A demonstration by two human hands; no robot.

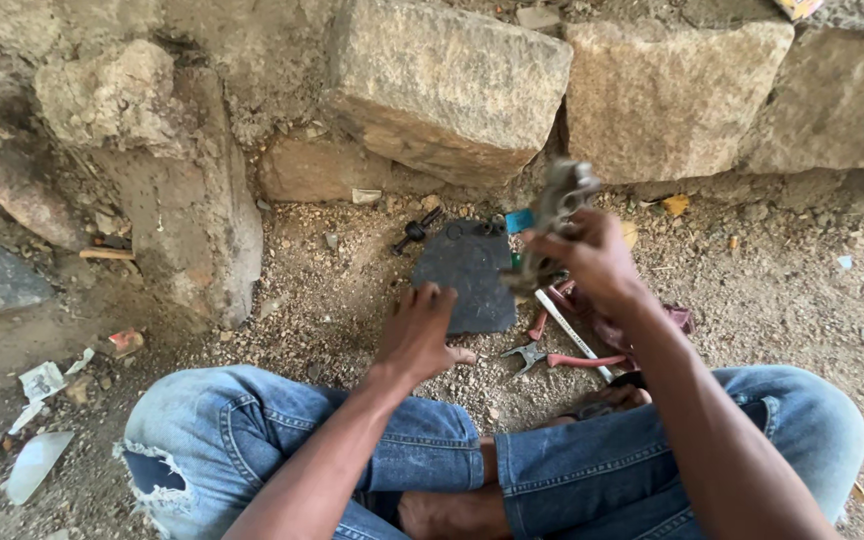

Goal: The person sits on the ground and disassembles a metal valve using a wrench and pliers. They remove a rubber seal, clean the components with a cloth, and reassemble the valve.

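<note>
Down on the dirt floor (752, 290), a person sits cross-legged in torn blue jeans (282, 430), facing a rough stone wall (452, 80).

Their right hand (592, 262) is lifted off the ground, and its fingers (562, 240) are wrapped tight around a grey metal part (559, 205). That part looks hard, lumpy and quite heavy for its size. It will not bend. It looks grimy, so it may be a bit slippery, and the thick middle seems the best place to hold it.

The left hand (420, 335) is low, with its fingers spread wide and flat, the tips resting on a dark flat slab (467, 275). It holds nothing. The slab looks stiff and heavy, like stone or thick rubber.

Just right of the slab, pliers (552, 357) with red handles lie on the ground, close beside a thin white stick (567, 330). A small black bolt (415, 232) sits at the far left corner of the slab, and something small and blue (519, 221) shows beside the part.

Scraps of paper (40, 380) lie far to the left. The wall stands close behind everything, so there is little room on the far side.
</note>
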